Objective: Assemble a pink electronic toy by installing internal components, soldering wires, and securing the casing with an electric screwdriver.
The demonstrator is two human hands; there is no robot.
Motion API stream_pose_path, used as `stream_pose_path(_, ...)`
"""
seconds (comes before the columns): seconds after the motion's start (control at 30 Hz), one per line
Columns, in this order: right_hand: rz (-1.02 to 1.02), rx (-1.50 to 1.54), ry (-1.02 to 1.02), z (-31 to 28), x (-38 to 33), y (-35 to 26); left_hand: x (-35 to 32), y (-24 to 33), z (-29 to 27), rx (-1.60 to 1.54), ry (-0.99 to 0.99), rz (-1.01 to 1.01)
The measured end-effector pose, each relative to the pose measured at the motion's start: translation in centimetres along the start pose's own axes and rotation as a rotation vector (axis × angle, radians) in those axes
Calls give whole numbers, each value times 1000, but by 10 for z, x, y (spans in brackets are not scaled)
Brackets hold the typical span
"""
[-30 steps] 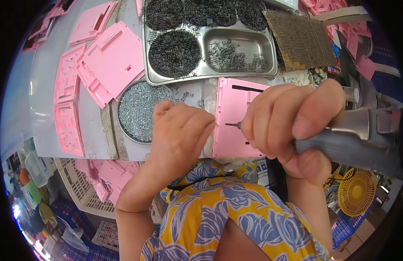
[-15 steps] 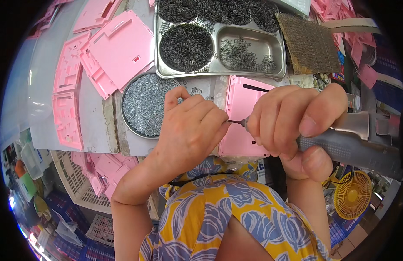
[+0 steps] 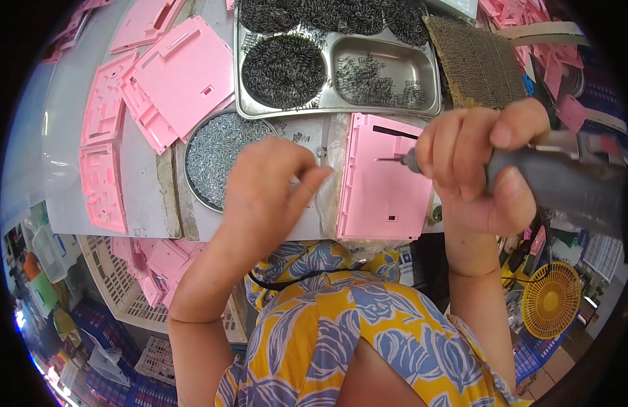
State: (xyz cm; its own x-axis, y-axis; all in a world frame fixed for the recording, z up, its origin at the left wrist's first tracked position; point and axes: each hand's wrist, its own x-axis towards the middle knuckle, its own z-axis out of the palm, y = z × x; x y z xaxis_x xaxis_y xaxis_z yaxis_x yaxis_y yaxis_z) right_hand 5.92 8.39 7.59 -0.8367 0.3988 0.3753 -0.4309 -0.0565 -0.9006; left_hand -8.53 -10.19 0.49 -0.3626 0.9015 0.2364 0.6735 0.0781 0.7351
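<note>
My right hand (image 3: 483, 169) is wrapped round a grey electric screwdriver (image 3: 564, 180), whose thin bit points left above a pink plastic panel (image 3: 381, 197). The bit's tip is apart from my left hand. Left of that panel hovers my left hand (image 3: 263, 183), next to a round dish of small silvery screws (image 3: 222, 152). Its fingers are curled under and the thumb sticks out to the right; whatever lies inside them is hidden. Behind both hands, a metal compartment tray (image 3: 337, 108) holds many dark coil springs (image 3: 283, 71).
More pink plastic parts (image 3: 185, 81) lie at the left of the table, and others fill a pale crate (image 3: 117, 278) below its edge. A brown textured pad (image 3: 476, 61) stands right of the tray. A yellow fan (image 3: 551, 298) is at the lower right.
My hands have drawn apart: the left moved left from the bit's tip, while the right rose slightly to the right with the screwdriver. More of the pink panel shows.
</note>
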Motion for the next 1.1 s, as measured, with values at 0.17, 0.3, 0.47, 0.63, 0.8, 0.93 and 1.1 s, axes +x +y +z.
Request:
stream_pose_path(0.17,-36,44,-66,-7,9,17,-5,-6,19,69,-73,331)
stream_pose_path(0.3,-57,23,-14,-3,14,31,-5,-7,17,216,-168,392)
stream_pose_path(0.47,-74,-60,-7,-9,26,53,2,-4,9,318,-265,433)
stream_pose_path(0.63,-90,-249,5,-13,23,74,-4,-6,14,222,-171,401)
stream_pose_path(0.8,-77,-305,-24,-8,20,82,0,-8,17,172,-162,398)
stream_pose_path(0.93,-8,-169,35,-5,26,65,3,-2,15,74,-99,292)
stream_pose_path(1.1,42,75,41,30,13,3,2,-2,15,-58,-7,169)
